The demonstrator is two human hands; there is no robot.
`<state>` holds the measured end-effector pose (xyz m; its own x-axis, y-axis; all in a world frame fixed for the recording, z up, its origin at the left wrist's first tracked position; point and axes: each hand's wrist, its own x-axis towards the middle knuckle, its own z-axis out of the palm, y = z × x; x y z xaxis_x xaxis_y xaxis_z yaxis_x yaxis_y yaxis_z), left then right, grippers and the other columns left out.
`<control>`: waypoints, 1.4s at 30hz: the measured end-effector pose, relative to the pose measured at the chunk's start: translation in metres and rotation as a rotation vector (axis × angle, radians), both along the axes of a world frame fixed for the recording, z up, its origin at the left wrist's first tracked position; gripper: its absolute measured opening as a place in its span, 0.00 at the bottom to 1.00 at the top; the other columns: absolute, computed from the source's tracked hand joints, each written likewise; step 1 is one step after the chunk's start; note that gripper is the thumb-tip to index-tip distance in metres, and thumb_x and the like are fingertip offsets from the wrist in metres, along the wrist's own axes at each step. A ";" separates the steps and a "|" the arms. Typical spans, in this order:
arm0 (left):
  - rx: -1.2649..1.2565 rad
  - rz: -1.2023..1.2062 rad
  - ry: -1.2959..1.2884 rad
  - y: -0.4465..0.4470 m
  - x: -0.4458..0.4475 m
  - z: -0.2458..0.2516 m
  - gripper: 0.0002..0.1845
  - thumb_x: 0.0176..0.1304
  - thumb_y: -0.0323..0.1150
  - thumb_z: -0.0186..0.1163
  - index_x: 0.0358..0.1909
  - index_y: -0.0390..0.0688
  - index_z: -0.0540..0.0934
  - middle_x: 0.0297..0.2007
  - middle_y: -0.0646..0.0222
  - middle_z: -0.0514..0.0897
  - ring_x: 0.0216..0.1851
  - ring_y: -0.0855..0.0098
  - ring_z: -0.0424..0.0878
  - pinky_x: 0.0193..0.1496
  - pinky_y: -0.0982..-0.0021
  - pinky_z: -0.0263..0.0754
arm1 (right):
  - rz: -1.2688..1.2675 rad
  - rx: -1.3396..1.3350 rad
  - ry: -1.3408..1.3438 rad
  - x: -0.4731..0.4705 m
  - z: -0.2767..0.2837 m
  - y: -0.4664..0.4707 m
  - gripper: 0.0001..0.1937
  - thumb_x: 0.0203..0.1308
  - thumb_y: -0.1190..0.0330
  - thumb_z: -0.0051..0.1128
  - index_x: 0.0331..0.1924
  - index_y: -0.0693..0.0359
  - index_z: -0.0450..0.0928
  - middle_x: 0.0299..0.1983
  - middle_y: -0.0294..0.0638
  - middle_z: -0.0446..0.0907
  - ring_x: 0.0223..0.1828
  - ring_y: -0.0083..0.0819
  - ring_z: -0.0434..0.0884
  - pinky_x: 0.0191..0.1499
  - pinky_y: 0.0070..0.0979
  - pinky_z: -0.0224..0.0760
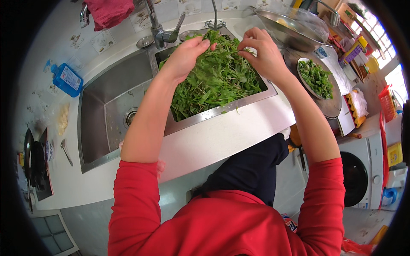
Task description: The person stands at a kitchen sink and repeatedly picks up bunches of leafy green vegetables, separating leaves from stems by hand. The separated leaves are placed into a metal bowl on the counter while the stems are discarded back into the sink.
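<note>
Leafy greens (pixel 217 80) with thin stems fill the right basin of a stainless-steel double sink (pixel 269 91), heaped up to its rim. Over the back left of the heap, my left hand (pixel 192 52) grips a small bunch of the greens between thumb and fingers. My right hand (pixel 259 48) is raised at the back right, pinching a thin green stem between thumb and fingertips. A few leaf scraps lie on the sink's front rim. How the greens lie beneath the top layer is hidden.
Left is the other basin (pixel 118 96), with a blue pump bottle (pixel 67 80) beside it. A chrome faucet (pixel 161 33) stands behind. At right, a plate of greens (pixel 315 78) rests on a round wooden board (pixel 331 102), near a large metal bowl (pixel 288 28). A washing machine (pixel 368 172) stands lower right.
</note>
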<state>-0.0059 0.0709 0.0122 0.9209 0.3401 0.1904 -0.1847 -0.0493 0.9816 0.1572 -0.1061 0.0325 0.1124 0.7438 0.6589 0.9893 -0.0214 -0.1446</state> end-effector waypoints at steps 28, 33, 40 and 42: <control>-0.257 -0.177 0.057 -0.002 0.009 -0.016 0.13 0.77 0.36 0.49 0.44 0.36 0.77 0.40 0.67 0.80 0.38 0.75 0.75 0.51 0.70 0.73 | 0.356 -0.092 0.973 -0.013 -0.036 0.015 0.17 0.69 0.69 0.57 0.57 0.67 0.72 0.39 0.39 0.83 0.42 0.27 0.82 0.49 0.27 0.75; -0.275 -0.161 0.046 0.001 0.012 -0.019 0.13 0.77 0.35 0.50 0.47 0.35 0.78 0.40 0.67 0.81 0.37 0.75 0.74 0.48 0.70 0.72 | 0.177 -0.205 1.025 -0.018 -0.027 0.013 0.10 0.71 0.68 0.54 0.48 0.66 0.78 0.32 0.30 0.79 0.29 0.18 0.74 0.34 0.18 0.70; -0.246 -0.074 0.060 -0.009 0.010 -0.011 0.15 0.77 0.35 0.51 0.52 0.33 0.78 0.40 0.66 0.81 0.37 0.75 0.75 0.47 0.69 0.73 | -0.011 -0.116 0.556 -0.024 -0.007 0.009 0.08 0.64 0.69 0.59 0.39 0.67 0.81 0.28 0.48 0.81 0.28 0.34 0.78 0.34 0.32 0.71; -0.250 -0.064 0.048 -0.009 0.010 -0.011 0.15 0.76 0.34 0.52 0.52 0.34 0.78 0.41 0.66 0.82 0.38 0.75 0.75 0.46 0.70 0.73 | 0.030 -0.061 0.439 -0.023 -0.006 0.008 0.08 0.63 0.69 0.59 0.40 0.67 0.81 0.32 0.52 0.82 0.30 0.43 0.80 0.36 0.35 0.72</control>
